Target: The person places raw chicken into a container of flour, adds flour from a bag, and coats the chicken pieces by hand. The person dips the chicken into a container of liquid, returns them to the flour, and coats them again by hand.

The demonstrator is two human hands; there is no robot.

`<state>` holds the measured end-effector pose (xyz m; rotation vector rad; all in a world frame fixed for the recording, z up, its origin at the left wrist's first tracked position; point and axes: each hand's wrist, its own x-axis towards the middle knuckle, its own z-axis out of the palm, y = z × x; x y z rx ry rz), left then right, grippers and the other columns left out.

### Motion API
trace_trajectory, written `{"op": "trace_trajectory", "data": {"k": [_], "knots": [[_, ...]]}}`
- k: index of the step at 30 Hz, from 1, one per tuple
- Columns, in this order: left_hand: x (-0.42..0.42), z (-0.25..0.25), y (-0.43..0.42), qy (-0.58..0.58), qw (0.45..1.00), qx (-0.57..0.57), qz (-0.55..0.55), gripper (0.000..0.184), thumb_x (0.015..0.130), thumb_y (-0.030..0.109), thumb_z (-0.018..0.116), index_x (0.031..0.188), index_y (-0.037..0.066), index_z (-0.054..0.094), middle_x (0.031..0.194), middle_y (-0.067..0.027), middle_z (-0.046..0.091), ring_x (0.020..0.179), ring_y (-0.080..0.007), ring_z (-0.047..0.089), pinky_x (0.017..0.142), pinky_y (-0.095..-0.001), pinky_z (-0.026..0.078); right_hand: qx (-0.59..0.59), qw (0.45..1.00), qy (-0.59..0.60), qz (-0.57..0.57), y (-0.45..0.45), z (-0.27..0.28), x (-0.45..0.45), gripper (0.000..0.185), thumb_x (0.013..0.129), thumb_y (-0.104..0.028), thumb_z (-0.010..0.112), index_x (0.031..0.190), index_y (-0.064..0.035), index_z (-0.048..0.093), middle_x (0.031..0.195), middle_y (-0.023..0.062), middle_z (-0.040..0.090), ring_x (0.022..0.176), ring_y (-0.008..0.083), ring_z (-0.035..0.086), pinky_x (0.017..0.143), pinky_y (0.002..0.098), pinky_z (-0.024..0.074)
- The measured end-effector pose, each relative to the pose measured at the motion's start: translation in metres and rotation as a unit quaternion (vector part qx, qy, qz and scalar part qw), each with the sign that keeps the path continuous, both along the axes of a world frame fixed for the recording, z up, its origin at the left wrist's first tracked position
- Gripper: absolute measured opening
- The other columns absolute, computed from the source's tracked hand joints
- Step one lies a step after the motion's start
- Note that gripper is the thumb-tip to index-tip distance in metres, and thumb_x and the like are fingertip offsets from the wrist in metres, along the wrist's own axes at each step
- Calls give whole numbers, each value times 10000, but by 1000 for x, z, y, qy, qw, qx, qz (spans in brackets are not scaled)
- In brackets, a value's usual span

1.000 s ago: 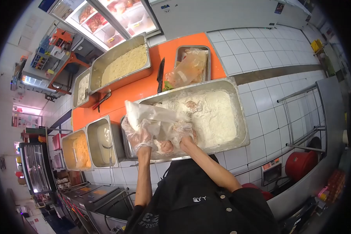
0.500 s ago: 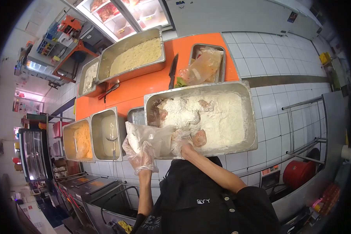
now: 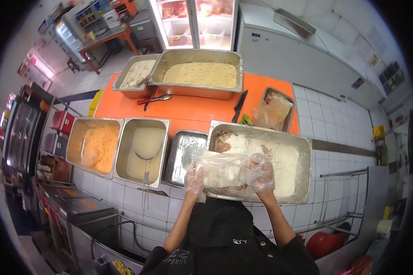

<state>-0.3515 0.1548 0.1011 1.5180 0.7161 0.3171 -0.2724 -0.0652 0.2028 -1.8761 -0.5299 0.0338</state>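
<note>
A clear plastic bag with white powder (image 3: 222, 169) is stretched between my two gloved hands, over the near left part of a large metal pan of flour (image 3: 287, 167). My left hand (image 3: 195, 181) is closed on the bag's left end, near the empty metal tray (image 3: 186, 153). On the right end of the bag, my right hand (image 3: 260, 173) is closed too, above the flour. Pieces of floured meat (image 3: 223, 145) lie in the pan's far left corner; the bag hides part of the pan.
Left of the tray are a pan of pale liquid with a strainer (image 3: 144, 146) and a pan of orange crumbs (image 3: 98, 146). On the orange table (image 3: 197, 107) sit a crumb pan (image 3: 197, 75), a knife (image 3: 240, 106) and a bag-filled tray (image 3: 280, 110).
The view has swung round and shifted. The bag, earlier upright and tilted near the pan's left edge, now lies roughly level between my hands, which have moved farther apart.
</note>
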Motion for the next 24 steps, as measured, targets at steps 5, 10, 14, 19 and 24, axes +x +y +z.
{"op": "trace_trajectory", "data": {"k": [5,10,14,19,24], "knots": [[8,25,-1,29,992,-103,-66,335,918,206,558,1211,44,550,971,-79,628,768,-128,599,621,-254,514,-95,992,-85,-5,-1,34,-5,365,821,-112,605,1151,13,512,1084,117,549,1026,226,530,895,338,427],[1,51,30,36,976,-209,-59,267,908,191,571,1141,62,596,812,-21,612,596,-86,553,525,-226,483,-273,955,-98,68,4,66,1,329,813,-112,617,1104,24,543,1033,121,570,937,221,547,851,341,445],[-20,47,57,44,974,-210,-79,254,912,151,546,1145,60,589,782,-22,608,561,-91,539,493,-226,456,-147,975,-164,-36,28,84,13,299,811,-106,617,1079,18,564,1051,129,573,906,219,551,829,350,452],[-41,53,75,14,969,-245,-24,263,899,116,555,1154,53,574,770,-32,599,553,-98,550,492,-231,463,-126,965,-225,-47,41,81,38,269,808,-131,608,1046,-8,581,1022,139,574,863,255,563,788,363,464],[-68,54,86,-28,978,-206,9,280,880,137,591,1138,29,571,862,-61,619,581,-112,594,520,-245,515,-101,942,-320,-13,94,44,65,242,804,-156,599,1013,-35,598,994,150,575,820,291,575,746,377,477]]}}
